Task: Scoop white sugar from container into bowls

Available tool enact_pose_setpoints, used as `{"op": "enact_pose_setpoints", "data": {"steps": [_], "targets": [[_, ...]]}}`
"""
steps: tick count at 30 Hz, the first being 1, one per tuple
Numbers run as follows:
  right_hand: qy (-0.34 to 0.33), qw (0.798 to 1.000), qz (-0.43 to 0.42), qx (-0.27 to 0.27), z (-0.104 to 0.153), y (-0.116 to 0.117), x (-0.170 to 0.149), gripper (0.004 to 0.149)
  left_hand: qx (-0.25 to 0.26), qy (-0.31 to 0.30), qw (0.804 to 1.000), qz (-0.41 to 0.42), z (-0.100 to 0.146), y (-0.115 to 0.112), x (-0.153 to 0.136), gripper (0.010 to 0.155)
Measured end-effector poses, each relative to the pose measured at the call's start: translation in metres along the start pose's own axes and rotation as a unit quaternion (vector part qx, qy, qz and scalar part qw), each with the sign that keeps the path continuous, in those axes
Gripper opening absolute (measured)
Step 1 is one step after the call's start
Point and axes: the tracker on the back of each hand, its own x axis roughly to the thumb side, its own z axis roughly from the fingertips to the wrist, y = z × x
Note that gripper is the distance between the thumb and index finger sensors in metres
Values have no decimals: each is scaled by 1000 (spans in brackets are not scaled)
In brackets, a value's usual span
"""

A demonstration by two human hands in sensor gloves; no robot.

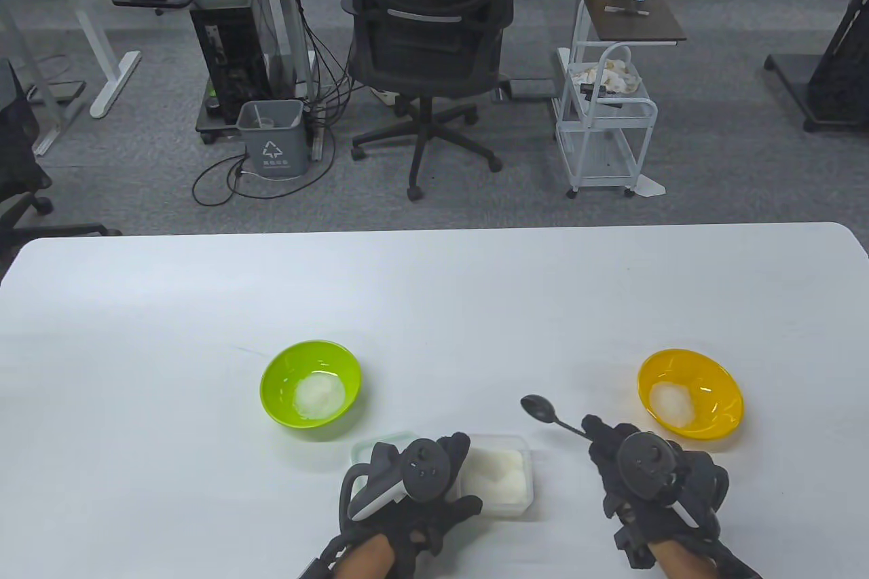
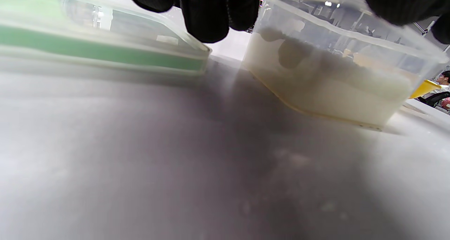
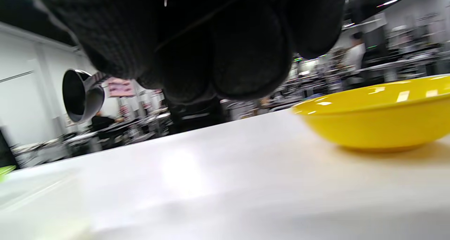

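Note:
A clear plastic container (image 1: 504,478) of white sugar stands near the front edge; it also shows in the left wrist view (image 2: 337,78). My left hand (image 1: 414,477) rests against its left side, fingers at its rim. Its green-trimmed lid (image 1: 370,446) lies just left, also in the left wrist view (image 2: 105,50). My right hand (image 1: 635,470) grips a dark metal spoon (image 1: 543,411) by the handle, its empty bowl raised between the container and the yellow bowl (image 1: 690,400). The green bowl (image 1: 311,383) and the yellow bowl each hold a mound of sugar.
The white table (image 1: 434,307) reaches far behind the bowls. Beyond its far edge stand an office chair (image 1: 428,43), a grey bin (image 1: 271,138) and a white cart (image 1: 604,124). The yellow bowl (image 3: 379,120) sits close on the right of my right hand.

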Motion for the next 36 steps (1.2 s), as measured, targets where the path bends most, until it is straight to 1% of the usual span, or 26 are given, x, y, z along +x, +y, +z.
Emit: {"op": "enact_pose_setpoints", "data": {"steps": [3,5,8,10,13,14,16,18,21,23,25,27,28,31,32,34,36], "targets": [[-43,998,37,9,5,8,17,43,0,0,1000,0,0,0,0,89],[-68,994,87,10,7,15,28,43,0,1,1000,0,1,0,0,88],[-88,985,145,-14,11,24,40,43,0,1,1000,1,1,0,0,89],[-101,978,181,-27,12,29,47,43,0,1,1000,1,1,0,0,89],[-121,961,244,-42,14,36,59,42,0,1,1000,1,0,0,0,89],[-131,952,271,-49,15,39,64,42,0,1,1000,1,0,0,0,89],[-143,946,288,-47,16,39,70,42,0,1,1000,1,0,0,0,88],[-161,944,288,-30,18,38,73,42,-1,1,1000,1,0,0,0,89],[-166,950,264,-2,18,36,72,42,-1,1,1000,1,0,0,1,89],[-159,959,236,13,15,33,68,42,-1,1,1000,1,0,0,1,89],[-142,972,177,52,11,30,59,43,-1,1,1000,0,0,0,1,89],[-130,979,142,73,8,30,52,43,-1,1,1000,1,0,0,1,89],[-117,983,111,92,5,30,46,43,-1,1,1000,1,0,0,1,89],[-81,986,42,141,0,33,35,44,-1,1,1000,1,0,0,1,89],[-75,986,30,148,0,34,33,44,-1,1,1000,1,0,0,1,89],[-38,982,-32,182,-4,39,22,44,-1,1,1000,1,0,0,1,89],[-11,977,-67,201,-6,42,16,44,-1,1,1000,1,0,0,0,89]]}}
